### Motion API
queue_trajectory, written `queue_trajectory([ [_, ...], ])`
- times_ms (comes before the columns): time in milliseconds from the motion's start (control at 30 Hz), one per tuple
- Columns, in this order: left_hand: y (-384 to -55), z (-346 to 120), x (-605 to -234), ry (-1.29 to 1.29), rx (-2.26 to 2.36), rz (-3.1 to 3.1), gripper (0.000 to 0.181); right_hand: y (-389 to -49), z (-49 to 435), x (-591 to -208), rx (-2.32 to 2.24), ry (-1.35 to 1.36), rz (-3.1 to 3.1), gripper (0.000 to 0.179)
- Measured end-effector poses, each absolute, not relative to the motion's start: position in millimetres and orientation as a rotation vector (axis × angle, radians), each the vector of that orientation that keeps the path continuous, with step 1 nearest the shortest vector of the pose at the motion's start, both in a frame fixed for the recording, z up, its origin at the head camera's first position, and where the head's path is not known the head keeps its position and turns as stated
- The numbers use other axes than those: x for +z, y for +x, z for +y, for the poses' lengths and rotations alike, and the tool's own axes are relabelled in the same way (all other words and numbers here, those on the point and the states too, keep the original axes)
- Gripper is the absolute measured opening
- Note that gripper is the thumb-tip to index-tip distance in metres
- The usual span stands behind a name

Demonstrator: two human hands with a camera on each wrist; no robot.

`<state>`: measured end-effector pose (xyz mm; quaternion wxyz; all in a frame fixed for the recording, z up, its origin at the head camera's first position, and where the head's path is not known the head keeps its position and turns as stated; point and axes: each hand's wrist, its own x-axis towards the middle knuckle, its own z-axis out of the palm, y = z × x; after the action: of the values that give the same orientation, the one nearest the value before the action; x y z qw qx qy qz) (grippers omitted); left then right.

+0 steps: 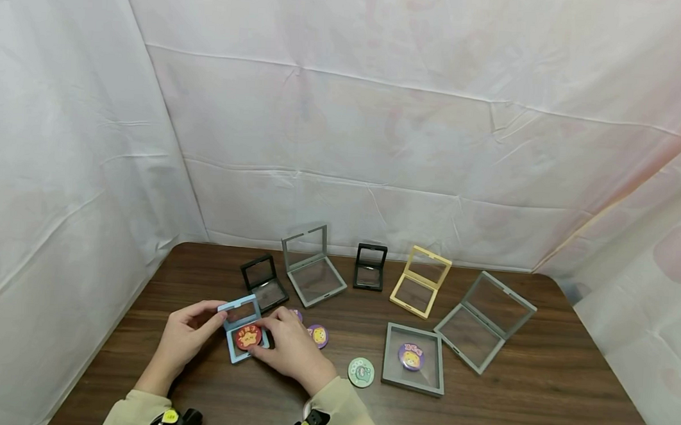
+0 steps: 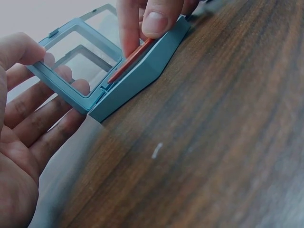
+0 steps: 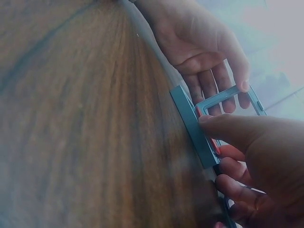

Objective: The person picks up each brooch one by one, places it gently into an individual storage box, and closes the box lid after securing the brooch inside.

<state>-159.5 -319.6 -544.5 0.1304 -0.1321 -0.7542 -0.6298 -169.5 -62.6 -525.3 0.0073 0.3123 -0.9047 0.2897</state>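
A light blue hinged display frame (image 1: 230,348) with clear panes stands unfolded on the table at the left. My left hand (image 1: 186,333) grips its raised lid (image 2: 61,88), the thumb on the rim and the other fingers behind the pane. In the lower half lies a round red badge (image 1: 248,337) with a yellow paw print. My right hand (image 1: 295,348) pinches this badge between thumb and fingers. Seen from the left wrist, the badge tilts slightly, one edge against the frame. Purple badges (image 1: 318,335) lie just beyond my right hand, one partly hidden by it.
Behind stand unfolded black frames (image 1: 370,267), a grey frame (image 1: 316,278) and a yellow frame (image 1: 420,281). Rightward are another unfolded grey frame (image 1: 485,323) and a flat grey frame (image 1: 412,386) bearing a purple badge (image 1: 410,357). A green badge (image 1: 361,372) lies near the front.
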Motion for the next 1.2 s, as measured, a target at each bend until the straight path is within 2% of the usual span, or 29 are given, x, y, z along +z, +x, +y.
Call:
queue_trajectory([
  [600,-158,-320,-540,-0.388,-1.742,-2.257,0.019,-172,-61,-525,1.011,0.969,-2.836,0.049],
  [833,-156,-326,-536,-0.384,-1.704,-2.307,0.023,-177,-52,-513,1.211,0.927,-2.713,0.038],
  [1067,-156,-334,-538,-0.539,-1.684,-2.387,0.025,-178,-48,-506,1.232,0.935,-2.633,0.043],
  [1200,-157,-337,-539,-0.631,-1.681,-2.45,0.028,-177,-48,-507,1.248,0.997,-2.634,0.04],
])
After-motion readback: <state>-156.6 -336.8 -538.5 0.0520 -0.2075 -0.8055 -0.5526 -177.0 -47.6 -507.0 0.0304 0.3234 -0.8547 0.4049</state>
